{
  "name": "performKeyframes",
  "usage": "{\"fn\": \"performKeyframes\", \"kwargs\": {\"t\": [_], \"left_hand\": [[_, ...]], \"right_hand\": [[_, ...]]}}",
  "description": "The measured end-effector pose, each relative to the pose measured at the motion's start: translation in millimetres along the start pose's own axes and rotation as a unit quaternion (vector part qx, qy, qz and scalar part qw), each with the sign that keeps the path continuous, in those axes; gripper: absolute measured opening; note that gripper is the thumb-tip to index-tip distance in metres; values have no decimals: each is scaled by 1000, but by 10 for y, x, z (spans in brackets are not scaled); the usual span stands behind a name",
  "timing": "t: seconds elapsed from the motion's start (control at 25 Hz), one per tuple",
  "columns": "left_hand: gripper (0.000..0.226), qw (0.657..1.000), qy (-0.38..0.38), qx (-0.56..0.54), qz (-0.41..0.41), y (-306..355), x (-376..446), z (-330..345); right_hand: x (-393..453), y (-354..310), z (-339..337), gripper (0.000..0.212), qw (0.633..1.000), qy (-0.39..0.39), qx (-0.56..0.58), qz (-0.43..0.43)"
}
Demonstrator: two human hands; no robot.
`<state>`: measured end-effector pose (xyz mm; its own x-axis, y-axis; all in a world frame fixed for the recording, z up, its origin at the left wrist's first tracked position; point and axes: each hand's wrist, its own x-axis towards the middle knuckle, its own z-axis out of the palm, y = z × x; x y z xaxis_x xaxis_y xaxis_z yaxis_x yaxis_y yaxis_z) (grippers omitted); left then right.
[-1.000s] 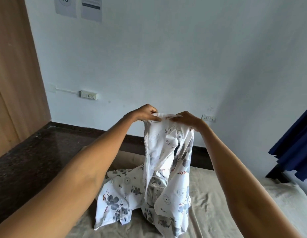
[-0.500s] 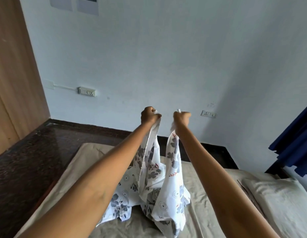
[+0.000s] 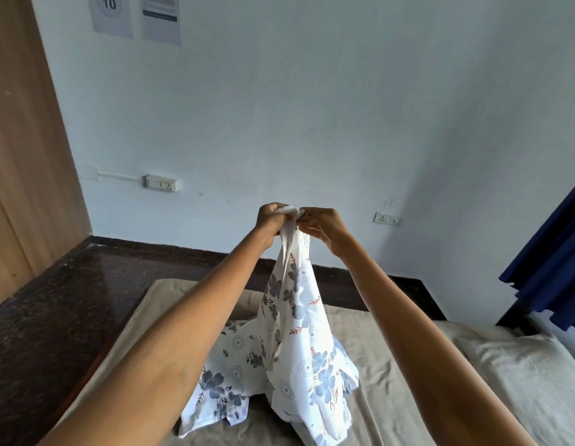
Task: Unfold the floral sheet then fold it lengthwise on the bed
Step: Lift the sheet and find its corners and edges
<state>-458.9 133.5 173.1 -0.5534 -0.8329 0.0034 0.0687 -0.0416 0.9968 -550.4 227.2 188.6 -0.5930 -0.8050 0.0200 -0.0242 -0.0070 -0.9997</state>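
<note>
Head view shows the left hand [image 3: 273, 218] and right hand [image 3: 321, 222] pinched shut side by side on the floral sheet's [image 3: 289, 342] top edge, its bunched tail resting mid-bed [image 3: 392, 346], so unfolding seems underway, and next calls for spreading the hands apart.

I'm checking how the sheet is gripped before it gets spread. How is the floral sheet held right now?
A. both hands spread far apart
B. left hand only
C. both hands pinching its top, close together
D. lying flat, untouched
C: the left hand and right hand meet at the top of the floral sheet, which hangs down onto the bed.
</note>
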Motion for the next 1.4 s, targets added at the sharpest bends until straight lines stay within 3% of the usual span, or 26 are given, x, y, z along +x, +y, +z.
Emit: {"fn": "performKeyframes", "kwargs": {"t": [0.12, 0.24, 0.32, 0.4, 0.48, 0.64, 0.76, 0.88, 0.96, 1.04, 1.12, 1.28, 1.4], "left_hand": [[21, 994, -36, 89, 61, -1, 10, 26], [37, 993, 6, 108, 52, -38, 2, 58], [31, 994, 43, 93, 24, -59, 22, 44], [23, 996, 14, 89, -11, -59, 39, 80], [18, 997, -41, 52, -41, 1, -8, 181], [19, 983, -105, -125, -83, 63, -88, 231], [19, 979, -134, -138, -62, 29, -66, 150], [23, 980, -176, -94, -26, 21, -66, 93], [25, 988, -143, -63, -1, 5, -72, 57], [13, 994, -95, -54, 25, 15, -74, 31], [12, 997, -44, -43, 55, 98, -15, -21], [20, 987, 80, 39, 130, 415, 192, -282], [32, 965, 179, 125, 146, 536, 275, -515]], "right_hand": [[43, 10, -126, 7, 975, 27, -209, -72], [44, -33, -268, 20, 926, 71, -356, -104], [4, -66, -307, 16, 942, 40, -319, -95], [-43, -94, -259, 22, 973, 15, -222, -63], [-31, -106, -195, 24, 968, 27, -241, -66], [69, -148, -188, 29, 930, 99, -339, -103], [105, -133, -210, 28, 927, 105, -342, -111], [84, -39, -160, 24, 953, 123, -255, -111], [53, 26, -142, 19, 978, 81, -165, -97], [3, 68, -134, 12, 990, -8, -119, -75], [-46, 107, -125, 7, 984, -92, -141, -67], [-102, 340, -39, 2, 963, -187, -193, -30], [-117, 434, 39, 22, 948, -254, -184, 51]]}}
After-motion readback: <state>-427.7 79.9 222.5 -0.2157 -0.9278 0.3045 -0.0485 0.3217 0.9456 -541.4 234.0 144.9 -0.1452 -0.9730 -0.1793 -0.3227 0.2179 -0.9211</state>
